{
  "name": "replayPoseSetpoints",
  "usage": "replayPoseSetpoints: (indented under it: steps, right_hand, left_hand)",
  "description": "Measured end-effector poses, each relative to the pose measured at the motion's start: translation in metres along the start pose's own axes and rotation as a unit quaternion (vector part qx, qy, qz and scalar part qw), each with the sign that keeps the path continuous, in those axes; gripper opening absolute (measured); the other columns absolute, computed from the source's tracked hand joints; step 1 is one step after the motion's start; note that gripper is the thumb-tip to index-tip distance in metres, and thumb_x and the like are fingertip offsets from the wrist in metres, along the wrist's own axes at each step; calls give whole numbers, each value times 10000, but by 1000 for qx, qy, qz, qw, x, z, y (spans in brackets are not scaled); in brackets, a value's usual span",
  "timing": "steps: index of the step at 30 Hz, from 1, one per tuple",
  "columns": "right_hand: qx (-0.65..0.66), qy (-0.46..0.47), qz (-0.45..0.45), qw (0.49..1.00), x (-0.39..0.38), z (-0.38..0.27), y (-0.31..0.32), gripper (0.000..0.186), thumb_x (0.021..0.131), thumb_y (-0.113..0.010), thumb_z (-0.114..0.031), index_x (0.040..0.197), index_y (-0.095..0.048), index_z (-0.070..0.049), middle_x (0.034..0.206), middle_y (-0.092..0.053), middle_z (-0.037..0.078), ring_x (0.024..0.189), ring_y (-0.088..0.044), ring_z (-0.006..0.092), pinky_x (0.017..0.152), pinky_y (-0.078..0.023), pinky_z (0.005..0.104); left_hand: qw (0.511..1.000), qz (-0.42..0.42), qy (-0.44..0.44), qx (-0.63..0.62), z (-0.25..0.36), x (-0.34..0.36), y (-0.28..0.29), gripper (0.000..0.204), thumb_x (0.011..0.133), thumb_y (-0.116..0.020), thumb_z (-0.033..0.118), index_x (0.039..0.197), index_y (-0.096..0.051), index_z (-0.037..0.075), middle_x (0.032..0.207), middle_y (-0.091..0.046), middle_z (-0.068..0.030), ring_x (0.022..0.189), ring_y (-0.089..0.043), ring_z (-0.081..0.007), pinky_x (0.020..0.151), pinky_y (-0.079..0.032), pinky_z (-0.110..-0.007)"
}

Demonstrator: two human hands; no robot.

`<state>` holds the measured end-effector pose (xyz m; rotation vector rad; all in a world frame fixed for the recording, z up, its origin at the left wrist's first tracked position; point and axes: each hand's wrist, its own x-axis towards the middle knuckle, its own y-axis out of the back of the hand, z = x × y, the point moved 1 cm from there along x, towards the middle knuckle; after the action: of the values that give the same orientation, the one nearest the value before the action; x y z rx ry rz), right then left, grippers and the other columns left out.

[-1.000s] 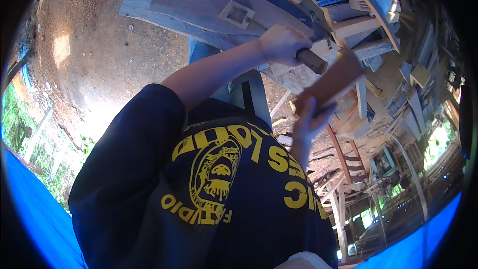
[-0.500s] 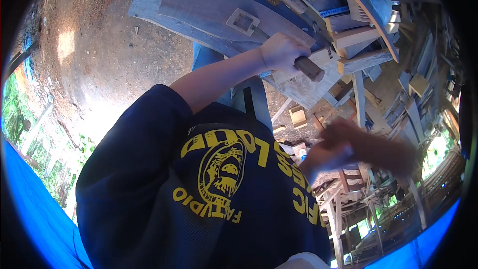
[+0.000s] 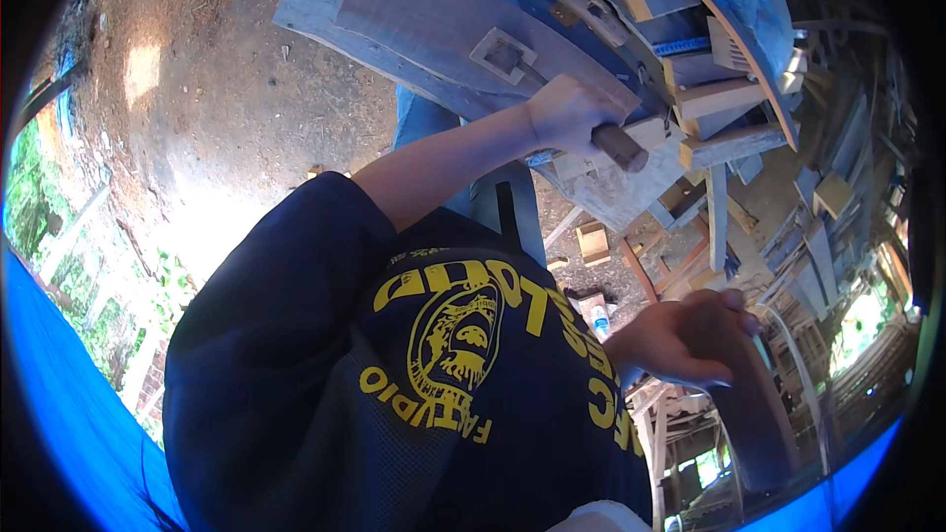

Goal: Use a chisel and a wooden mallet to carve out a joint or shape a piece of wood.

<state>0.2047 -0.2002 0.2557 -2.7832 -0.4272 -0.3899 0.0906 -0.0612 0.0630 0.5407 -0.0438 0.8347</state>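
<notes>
My left hand (image 3: 574,118) is closed around the wooden handle (image 3: 621,148) of a chisel. Its shaft runs from the fist toward a small square wooden piece with a square opening (image 3: 504,56); whether the tip touches it I cannot make out. That piece lies on a broad, flat brownish board (image 3: 424,10). Lower right, away from the bench, my right hand (image 3: 675,340) grips a thick brown wooden mallet (image 3: 754,424), its long body hanging downward and slightly blurred.
Beneath the board is a worn bluish bench top (image 3: 307,15). Wooden blocks (image 3: 734,146), a wooden hand plane (image 3: 581,0) and a clear plastic bag (image 3: 764,5) crowd the bench's right side. Scrap timber (image 3: 818,246) litters the ground at right; bare earth (image 3: 227,69) spreads at left.
My right hand and the mallet have dropped, and the mallet has swung from pointing right to pointing down. My left hand keeps its hold on the chisel; the whole view has shifted slightly.
</notes>
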Motion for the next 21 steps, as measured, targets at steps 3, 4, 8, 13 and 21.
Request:
replayPoseSetpoints:
  steps: [3,4,8,13,21]
  right_hand:
    - [-122,11,-71,990,-24,20,17,490,897,-512,-450,1191,-452,-63,1022,-534,126,866,-585,234,769,-479,334]
    - [-146,-17,-99,984,-27,22,22,470,894,-520,-426,1183,-443,-62,1018,-507,137,847,-581,235,787,-480,328]
    - [-178,-78,-71,978,-17,24,33,516,893,-495,-428,1185,-369,-22,967,-502,157,804,-566,237,769,-462,340]
    - [-273,-81,-168,944,-10,22,29,563,896,-448,-482,1172,-340,-3,874,-531,151,809,-566,238,761,-436,351]
    - [-278,-138,-191,931,-25,24,12,568,882,-464,-453,1188,-315,1,847,-543,163,779,-569,244,749,-439,344]
  left_hand:
    - [999,-9,-38,8,6,-4,0,254,544,-729,209,762,-609,161,668,-591,-13,641,-610,-252,564,-466,-389]
    - [999,-11,-39,2,9,-5,0,263,541,-731,208,770,-609,162,672,-591,-12,645,-609,-252,568,-466,-389]
    - [999,-21,-47,-17,14,-4,-4,286,533,-740,208,784,-610,163,677,-590,-10,654,-608,-254,573,-468,-389]
    - [999,-27,-42,-17,11,0,-4,308,535,-755,219,807,-621,169,689,-603,-4,664,-616,-252,576,-473,-384]
    - [999,-36,-11,-20,10,-1,-2,205,601,-715,274,746,-602,183,674,-619,-12,694,-639,-257,596,-487,-407]
